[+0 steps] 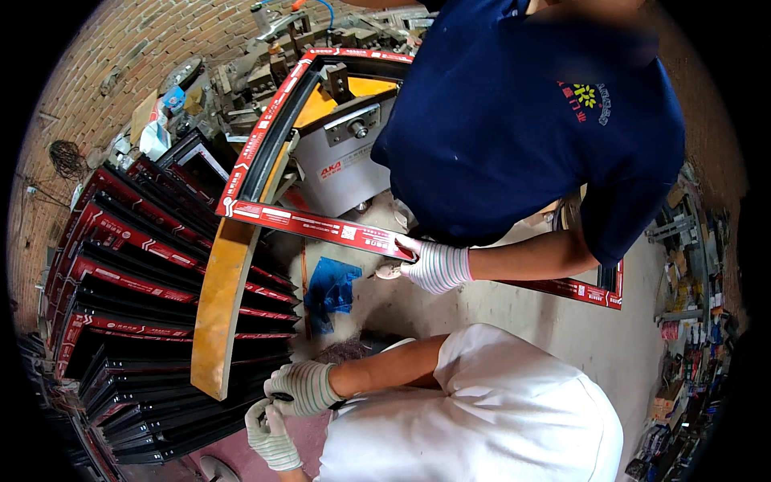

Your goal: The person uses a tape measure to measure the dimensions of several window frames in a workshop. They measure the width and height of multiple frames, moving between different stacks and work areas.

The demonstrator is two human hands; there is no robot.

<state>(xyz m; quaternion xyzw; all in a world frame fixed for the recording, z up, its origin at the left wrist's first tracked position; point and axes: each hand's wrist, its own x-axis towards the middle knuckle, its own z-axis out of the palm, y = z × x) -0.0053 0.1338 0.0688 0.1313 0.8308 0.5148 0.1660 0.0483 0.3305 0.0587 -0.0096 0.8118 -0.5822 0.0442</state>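
Both my hands wear striped knit gloves and are close together at the lower left, in front of my white shirt. My right hand (303,389) is closed, with a bit of something small and dark showing at its fingers. My left hand (274,440) sits just below, its fingers bent and pinched near the right fingertips. What they hold is too small to make out. Next to them stand several black frames (136,281) with red film strips. A yellowish board (215,313) reaches down close to my right hand.
Ahead, a co-worker in a navy shirt (530,120) rests a gloved hand (438,265) on a large red-filmed frame (313,225) over a grey machine (341,165). Blue plastic sheeting (331,291) lies on the floor. Cluttered shelves (683,321) stand right.
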